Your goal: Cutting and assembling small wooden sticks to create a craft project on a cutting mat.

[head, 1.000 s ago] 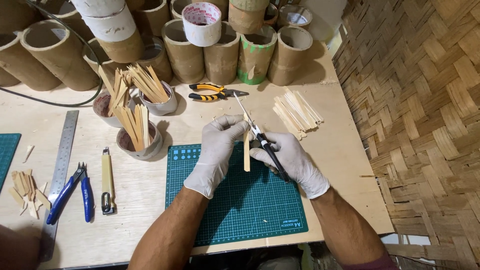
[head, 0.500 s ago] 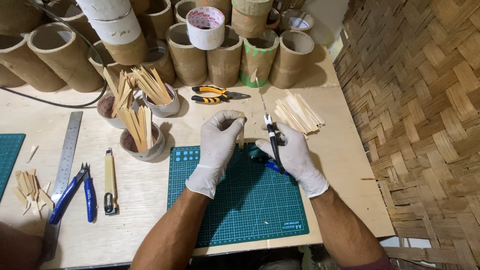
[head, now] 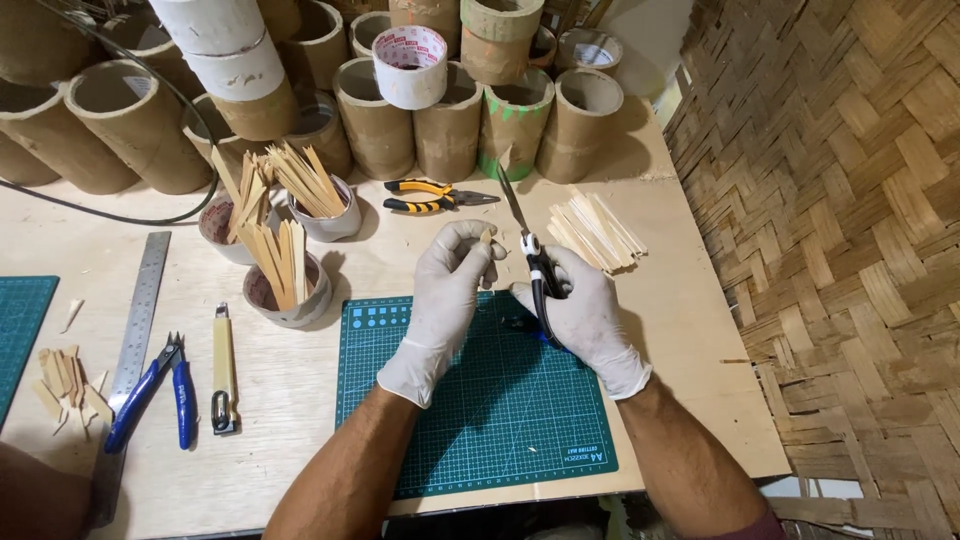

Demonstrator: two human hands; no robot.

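Left hand (head: 445, 285) pinched thin bamboo strip (head: 486, 238) | right hand (head: 580, 310) clenched scissors (head: 528, 240) | I judged strip light, stiff, splintery; grip near end.

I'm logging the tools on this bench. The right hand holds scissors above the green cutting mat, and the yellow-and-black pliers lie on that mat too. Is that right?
Not quite. The head view shows the yellow-and-black pliers lying on the bare wooden table behind the green cutting mat, near the cardboard tubes, not on the mat. The rest stands: the right hand holds scissors above the mat.
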